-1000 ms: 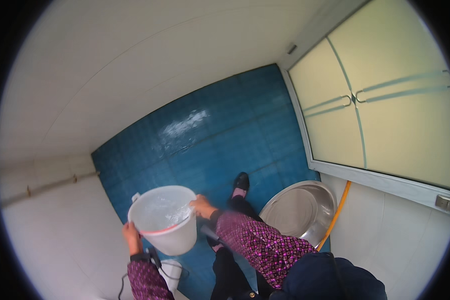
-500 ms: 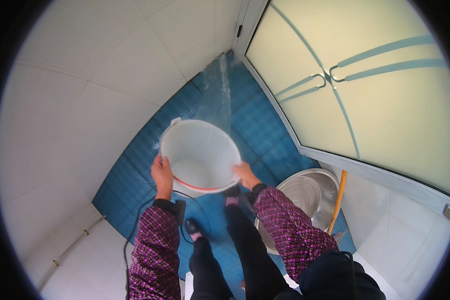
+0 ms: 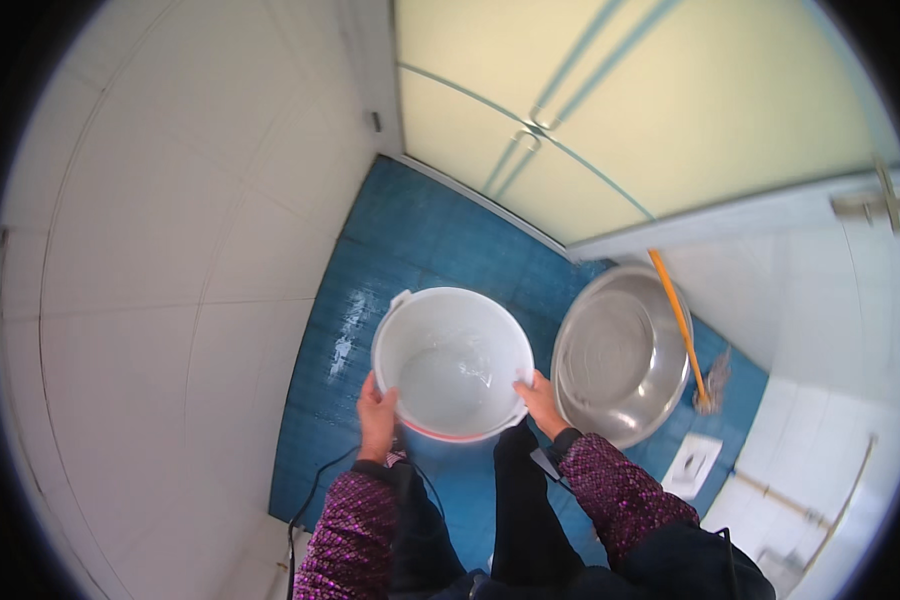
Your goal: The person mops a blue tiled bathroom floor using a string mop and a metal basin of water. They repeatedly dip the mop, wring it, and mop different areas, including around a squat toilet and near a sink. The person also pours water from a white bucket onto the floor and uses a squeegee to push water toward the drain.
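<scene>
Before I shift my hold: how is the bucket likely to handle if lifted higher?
The bucket is probably stiff: its mouth looks round between left hand and right hand. What looks like water glints inside, so it may slosh if tilted. Its smooth wall could be slippery if wet.

From where I stand, the person is holding a white bucket (image 3: 400, 345) by its rim, the left hand (image 3: 376, 418) on one side and the right hand (image 3: 543, 404) on the other. The mouth is tipped up toward the person's eyes, with a clear glint low inside and a red strip along the near edge. Just beside it on the blue floor (image 3: 410, 235) sits a wide steel basin (image 3: 610, 350), an orange pole (image 3: 676, 312) slanting across its far side. Wet patches shine left of the bucket, and pale yellow panels (image 3: 620, 110) rise beyond.
</scene>
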`<control>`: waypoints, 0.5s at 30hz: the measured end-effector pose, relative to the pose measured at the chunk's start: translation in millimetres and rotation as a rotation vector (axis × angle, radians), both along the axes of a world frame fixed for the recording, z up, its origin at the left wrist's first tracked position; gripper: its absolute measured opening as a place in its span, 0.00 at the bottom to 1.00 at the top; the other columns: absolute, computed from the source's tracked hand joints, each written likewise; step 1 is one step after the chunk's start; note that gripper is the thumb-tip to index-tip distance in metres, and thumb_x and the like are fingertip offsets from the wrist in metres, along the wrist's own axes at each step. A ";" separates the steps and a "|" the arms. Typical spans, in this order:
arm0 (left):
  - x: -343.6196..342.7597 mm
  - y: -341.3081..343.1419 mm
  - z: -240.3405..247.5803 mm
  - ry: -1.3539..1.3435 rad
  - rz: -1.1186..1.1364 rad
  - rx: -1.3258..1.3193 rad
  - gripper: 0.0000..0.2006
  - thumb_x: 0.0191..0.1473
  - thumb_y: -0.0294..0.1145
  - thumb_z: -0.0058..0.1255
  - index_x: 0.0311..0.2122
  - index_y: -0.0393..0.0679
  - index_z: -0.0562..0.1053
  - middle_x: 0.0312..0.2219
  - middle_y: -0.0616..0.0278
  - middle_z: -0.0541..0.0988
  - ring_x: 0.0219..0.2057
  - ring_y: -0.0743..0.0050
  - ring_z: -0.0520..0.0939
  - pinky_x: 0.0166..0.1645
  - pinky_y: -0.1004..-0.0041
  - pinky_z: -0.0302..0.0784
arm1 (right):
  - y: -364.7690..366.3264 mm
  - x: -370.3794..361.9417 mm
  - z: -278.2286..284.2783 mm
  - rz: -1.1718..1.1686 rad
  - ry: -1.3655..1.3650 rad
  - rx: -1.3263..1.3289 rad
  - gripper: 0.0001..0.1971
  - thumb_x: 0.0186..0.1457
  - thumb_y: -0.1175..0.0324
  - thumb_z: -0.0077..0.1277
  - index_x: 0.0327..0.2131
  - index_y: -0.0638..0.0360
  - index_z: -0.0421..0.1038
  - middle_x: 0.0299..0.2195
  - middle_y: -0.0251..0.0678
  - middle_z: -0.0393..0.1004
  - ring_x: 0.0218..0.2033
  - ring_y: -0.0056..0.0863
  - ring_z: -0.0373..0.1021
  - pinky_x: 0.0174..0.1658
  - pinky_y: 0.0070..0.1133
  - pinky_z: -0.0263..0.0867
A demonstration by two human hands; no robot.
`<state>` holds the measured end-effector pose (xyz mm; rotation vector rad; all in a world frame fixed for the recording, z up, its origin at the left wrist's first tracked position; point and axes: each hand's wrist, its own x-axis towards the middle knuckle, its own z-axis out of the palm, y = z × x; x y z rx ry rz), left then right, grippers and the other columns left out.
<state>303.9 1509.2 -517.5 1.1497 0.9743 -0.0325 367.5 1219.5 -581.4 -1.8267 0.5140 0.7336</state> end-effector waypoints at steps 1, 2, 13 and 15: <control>-4.7 5.8 0.2 0.049 -0.040 0.029 0.24 0.50 0.21 0.43 0.54 0.36 0.58 0.31 0.63 0.75 0.22 0.86 0.73 0.20 0.85 0.64 | 4.4 -14.4 -1.2 -0.002 -0.029 0.054 0.16 0.47 0.68 0.49 0.40 0.67 0.66 0.31 0.39 0.73 0.31 0.22 0.69 0.35 0.21 0.64; -7.7 15.5 2.4 0.088 -0.105 0.022 0.23 0.51 0.21 0.42 0.54 0.36 0.58 0.30 0.64 0.75 0.21 0.86 0.72 0.19 0.85 0.64 | 10.4 -27.5 -0.8 -0.046 0.013 0.092 0.17 0.47 0.67 0.50 0.41 0.67 0.66 0.32 0.39 0.73 0.32 0.23 0.69 0.36 0.21 0.64; -48.0 111.7 -1.7 0.153 -0.359 0.223 0.20 0.50 0.20 0.39 0.50 0.36 0.60 0.24 0.63 0.74 0.12 0.84 0.67 0.11 0.83 0.57 | 162.5 -135.4 56.3 0.655 -0.682 0.294 0.30 0.40 0.58 0.55 0.47 0.64 0.61 0.40 0.48 0.66 0.42 0.43 0.64 0.43 0.33 0.59; -33.5 102.0 0.5 0.206 -0.371 0.308 0.19 0.50 0.19 0.38 0.49 0.36 0.61 0.22 0.63 0.73 0.10 0.83 0.65 0.09 0.81 0.56 | 178.6 -137.1 52.6 0.654 -0.441 0.274 0.28 0.40 0.62 0.55 0.47 0.63 0.62 0.40 0.46 0.67 0.41 0.44 0.65 0.44 0.33 0.58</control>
